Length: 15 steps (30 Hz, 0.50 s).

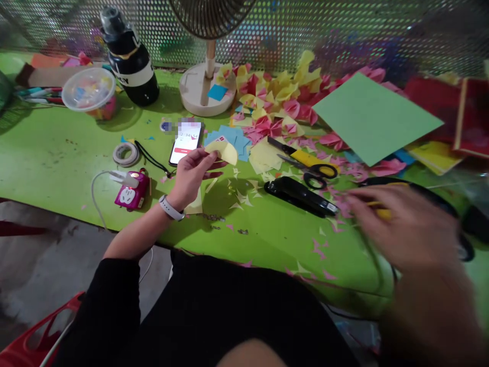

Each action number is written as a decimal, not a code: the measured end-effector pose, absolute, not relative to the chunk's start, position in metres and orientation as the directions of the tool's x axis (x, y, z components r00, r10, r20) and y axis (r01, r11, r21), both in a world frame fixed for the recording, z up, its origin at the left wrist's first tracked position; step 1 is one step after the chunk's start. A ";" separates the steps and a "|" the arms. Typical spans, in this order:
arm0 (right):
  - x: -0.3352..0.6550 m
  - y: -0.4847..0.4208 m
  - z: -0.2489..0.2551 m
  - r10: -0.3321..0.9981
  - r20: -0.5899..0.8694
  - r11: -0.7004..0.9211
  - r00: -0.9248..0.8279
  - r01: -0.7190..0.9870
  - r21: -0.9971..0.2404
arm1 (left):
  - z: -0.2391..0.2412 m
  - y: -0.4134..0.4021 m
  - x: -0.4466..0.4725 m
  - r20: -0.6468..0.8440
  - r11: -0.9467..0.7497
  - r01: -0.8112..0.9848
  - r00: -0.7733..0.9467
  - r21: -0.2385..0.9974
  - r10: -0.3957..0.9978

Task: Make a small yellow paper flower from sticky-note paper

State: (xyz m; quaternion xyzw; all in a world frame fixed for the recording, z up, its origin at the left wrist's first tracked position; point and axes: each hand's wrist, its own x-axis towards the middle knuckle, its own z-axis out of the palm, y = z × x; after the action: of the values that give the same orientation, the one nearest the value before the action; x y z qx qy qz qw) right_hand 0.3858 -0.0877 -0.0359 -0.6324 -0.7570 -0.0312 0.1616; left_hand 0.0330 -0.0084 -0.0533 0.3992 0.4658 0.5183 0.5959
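Pinches yellow paper (227, 152) by one end in the left grip (193, 171), clamped between thumb and fingers, probably to spare the rounded rim. Has stapler (300, 196) and scissors (310, 171) lying between both grips, apparently for easy reach. Shows the right grip (412, 224) too blurred to tell apart or together.

The bare left grip (196, 171) pinches thumb (209, 160) against finger, its lower fingers (213, 175) loosely extended, the bare left forearm (135, 232) slanting forward from a black fabric sleeve (110, 295). The bare right grip (408, 224) is blurred, its fingers pointing inward.
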 end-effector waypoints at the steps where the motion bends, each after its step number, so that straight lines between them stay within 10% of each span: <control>1: 0.363 -0.084 -0.030 0.924 0.295 0.312 -0.246 0.928 -0.203 | -0.052 -0.008 0.032 -0.138 0.138 -0.242 0.019 0.960 0.990; 15: 0.259 -0.017 -0.018 0.796 0.136 0.605 -0.589 0.777 -0.173 | -0.040 -0.001 0.022 -0.059 0.020 -0.240 -0.157 0.971 0.986</control>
State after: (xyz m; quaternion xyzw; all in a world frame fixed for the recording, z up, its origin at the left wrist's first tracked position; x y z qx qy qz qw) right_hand 0.2590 -0.0166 -0.0182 -0.4420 -0.8901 0.0478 0.1000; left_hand 0.0223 -0.0007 -0.0397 0.3839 0.4855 0.5854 0.5236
